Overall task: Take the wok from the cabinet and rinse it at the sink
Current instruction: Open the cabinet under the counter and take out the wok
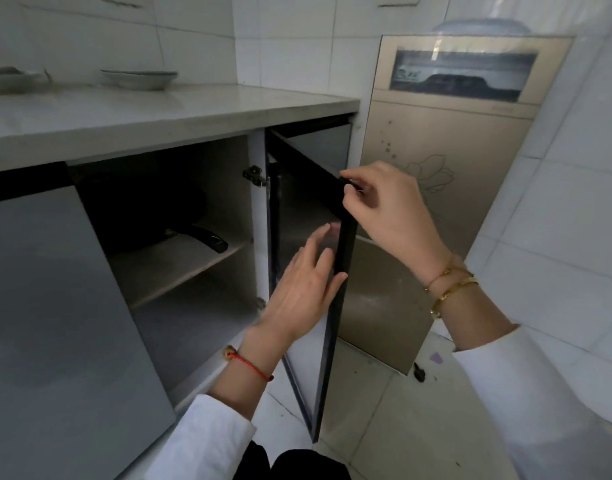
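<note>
Door [335,258] top corner pinched by right hand [384,209]; left hand [304,292] flat, open. Wok [152,216] on shelf [180,268]; fingers could be trapped if door swings.

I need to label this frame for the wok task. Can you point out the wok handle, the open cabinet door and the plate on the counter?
wok handle [207,237], head view, middle of the black grip.
open cabinet door [346,244], head view, dark free edge.
plate [138,79], head view, near rim.

Shallow white ceramic dish [138,79] on pale stone countertop [180,105]; tall gold-finished floor appliance [446,140] with glass window; white wall tiles [574,188]; pale tiled floor [394,427].
</note>
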{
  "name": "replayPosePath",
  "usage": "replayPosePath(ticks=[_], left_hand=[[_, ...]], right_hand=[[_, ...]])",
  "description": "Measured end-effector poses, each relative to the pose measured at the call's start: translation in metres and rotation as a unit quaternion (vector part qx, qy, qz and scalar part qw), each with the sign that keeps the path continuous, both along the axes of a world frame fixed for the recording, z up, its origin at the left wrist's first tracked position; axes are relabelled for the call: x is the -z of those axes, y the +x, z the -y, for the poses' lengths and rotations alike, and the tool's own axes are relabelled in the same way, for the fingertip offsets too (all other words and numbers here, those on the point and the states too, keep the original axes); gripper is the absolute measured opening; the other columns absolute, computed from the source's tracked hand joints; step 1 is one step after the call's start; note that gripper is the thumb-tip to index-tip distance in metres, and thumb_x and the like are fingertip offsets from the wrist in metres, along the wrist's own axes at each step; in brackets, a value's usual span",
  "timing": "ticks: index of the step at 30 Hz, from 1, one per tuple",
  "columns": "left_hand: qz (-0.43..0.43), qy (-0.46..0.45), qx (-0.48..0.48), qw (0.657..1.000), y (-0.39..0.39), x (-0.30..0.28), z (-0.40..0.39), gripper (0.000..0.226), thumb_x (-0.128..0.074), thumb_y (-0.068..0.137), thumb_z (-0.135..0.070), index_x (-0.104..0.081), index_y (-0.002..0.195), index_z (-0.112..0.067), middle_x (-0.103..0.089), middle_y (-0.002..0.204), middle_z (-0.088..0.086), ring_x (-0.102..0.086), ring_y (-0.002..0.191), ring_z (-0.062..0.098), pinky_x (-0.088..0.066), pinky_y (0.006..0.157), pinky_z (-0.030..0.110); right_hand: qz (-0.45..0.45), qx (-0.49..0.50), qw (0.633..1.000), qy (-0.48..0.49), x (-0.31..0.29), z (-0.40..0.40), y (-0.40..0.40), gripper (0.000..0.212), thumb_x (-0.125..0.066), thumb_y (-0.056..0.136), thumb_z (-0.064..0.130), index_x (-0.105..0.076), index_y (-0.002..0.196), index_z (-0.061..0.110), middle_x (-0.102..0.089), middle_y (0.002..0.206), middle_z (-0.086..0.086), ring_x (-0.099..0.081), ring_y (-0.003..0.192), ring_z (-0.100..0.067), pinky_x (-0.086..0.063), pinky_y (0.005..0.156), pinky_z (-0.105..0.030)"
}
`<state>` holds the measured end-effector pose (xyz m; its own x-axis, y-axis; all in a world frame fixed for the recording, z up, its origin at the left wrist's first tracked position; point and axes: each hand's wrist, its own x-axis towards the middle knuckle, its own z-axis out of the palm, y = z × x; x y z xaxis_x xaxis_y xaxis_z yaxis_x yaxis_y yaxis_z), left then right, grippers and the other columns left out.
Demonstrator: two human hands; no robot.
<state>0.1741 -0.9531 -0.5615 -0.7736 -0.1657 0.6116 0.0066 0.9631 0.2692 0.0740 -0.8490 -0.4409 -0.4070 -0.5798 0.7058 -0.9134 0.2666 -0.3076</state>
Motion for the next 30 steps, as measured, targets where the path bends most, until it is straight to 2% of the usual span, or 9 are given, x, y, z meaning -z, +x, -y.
replayPosePath(ticks=[2, 7, 9, 13, 15, 19, 21, 24, 30], left_hand=[[0.003, 0.001, 0.009, 1.000, -0.012, 0.001, -0.003, 0.027, -0.043, 0.100, -0.035, -0.048, 0.108, -0.010, -0.011, 0.159, 0.007, -0.043, 0.132, 0.025, -0.044, 0.103, 0.044], [0.019, 0.006, 0.046, 0.999, -0.043, 0.007, -0.008, 0.032, -0.039, 0.099, -0.041, -0.047, 0.111, -0.013, -0.001, 0.161, 0.007, -0.029, 0.143, 0.023, -0.039, 0.109, 0.047], [0.028, 0.014, 0.058, 0.998, -0.056, 0.007, -0.009, 0.036, -0.039, 0.099, -0.042, -0.044, 0.121, -0.013, 0.003, 0.162, 0.005, -0.024, 0.145, 0.023, -0.034, 0.111, 0.048], [0.039, 0.020, 0.089, 0.995, -0.082, 0.006, -0.009, 0.062, -0.043, 0.099, -0.039, -0.014, 0.150, -0.019, 0.009, 0.161, -0.002, -0.012, 0.149, 0.019, -0.021, 0.119, 0.048], [0.060, 0.014, 0.084, 0.995, -0.096, 0.007, -0.009, 0.072, -0.041, 0.099, -0.041, 0.002, 0.153, -0.022, 0.016, 0.161, -0.004, -0.005, 0.149, 0.017, -0.015, 0.120, 0.045], [0.110, 0.013, 0.083, 0.990, -0.127, 0.010, -0.008, 0.079, -0.036, 0.099, -0.046, 0.017, 0.151, -0.018, 0.027, 0.158, -0.006, 0.008, 0.149, 0.015, -0.011, 0.121, 0.048], [0.133, 0.023, 0.100, 0.986, -0.140, 0.011, -0.006, 0.081, -0.036, 0.099, -0.046, 0.019, 0.151, -0.018, 0.029, 0.157, -0.007, 0.010, 0.148, 0.014, -0.009, 0.120, 0.049], [0.163, 0.026, 0.102, 0.981, -0.157, 0.010, -0.003, 0.080, -0.035, 0.099, -0.044, 0.019, 0.150, -0.017, 0.030, 0.157, -0.005, 0.012, 0.148, 0.015, -0.006, 0.120, 0.049], [0.197, 0.029, 0.094, 0.975, -0.186, 0.009, 0.003, 0.080, -0.037, 0.099, -0.043, 0.019, 0.150, -0.015, 0.033, 0.155, -0.004, 0.011, 0.148, 0.016, -0.005, 0.120, 0.050]], right_hand=[[-0.047, 0.014, 0.999, 0.011, 0.003, -0.005, -0.009, 0.033, -0.048, 0.095, 0.027, -0.065, 0.121, 0.015, -0.064, 0.105, 0.000, -0.056, 0.100, -0.014, -0.048, 0.086, -0.028], [-0.133, 0.057, 0.989, 0.032, 0.010, -0.019, -0.037, 0.033, -0.043, 0.099, 0.017, -0.062, 0.125, 0.009, -0.064, 0.109, -0.004, -0.051, 0.105, -0.020, -0.041, 0.092, -0.029], [-0.150, 0.073, 0.985, 0.042, 0.009, -0.023, -0.050, 0.034, -0.041, 0.099, 0.016, -0.062, 0.125, 0.009, -0.065, 0.109, -0.004, -0.049, 0.105, -0.022, -0.040, 0.093, -0.029], [-0.173, 0.094, 0.978, 0.063, 0.006, -0.031, -0.078, 0.034, -0.041, 0.097, 0.013, -0.063, 0.123, 0.009, -0.067, 0.110, -0.006, -0.050, 0.104, -0.027, -0.042, 0.094, -0.033], [-0.176, 0.104, 0.976, 0.074, 0.007, -0.034, -0.092, 0.034, -0.043, 0.097, 0.010, -0.061, 0.125, 0.009, -0.066, 0.111, -0.006, -0.050, 0.105, -0.028, -0.044, 0.094, -0.036], [-0.169, 0.127, 0.973, 0.092, 0.013, -0.036, -0.120, 0.042, -0.044, 0.093, 0.007, -0.055, 0.133, 0.008, -0.064, 0.118, -0.008, -0.050, 0.113, -0.032, -0.044, 0.097, -0.046], [-0.162, 0.150, 0.969, 0.111, 0.016, -0.039, -0.134, 0.051, -0.048, 0.090, 0.004, -0.046, 0.141, 0.010, -0.059, 0.130, -0.008, -0.044, 0.125, -0.037, -0.038, 0.105, -0.052], [-0.136, 0.179, 0.963, 0.148, 0.020, -0.040, -0.152, 0.065, -0.049, 0.090, 0.001, -0.030, 0.150, 0.014, -0.043, 0.150, -0.004, -0.023, 0.143, -0.037, -0.017, 0.118, -0.052], [-0.156, 0.210, 0.951, 0.166, 0.023, -0.035, -0.184, 0.075, -0.051, 0.087, -0.002, -0.021, 0.153, 0.019, -0.032, 0.156, 0.000, -0.011, 0.148, -0.034, -0.003, 0.119, -0.056]])
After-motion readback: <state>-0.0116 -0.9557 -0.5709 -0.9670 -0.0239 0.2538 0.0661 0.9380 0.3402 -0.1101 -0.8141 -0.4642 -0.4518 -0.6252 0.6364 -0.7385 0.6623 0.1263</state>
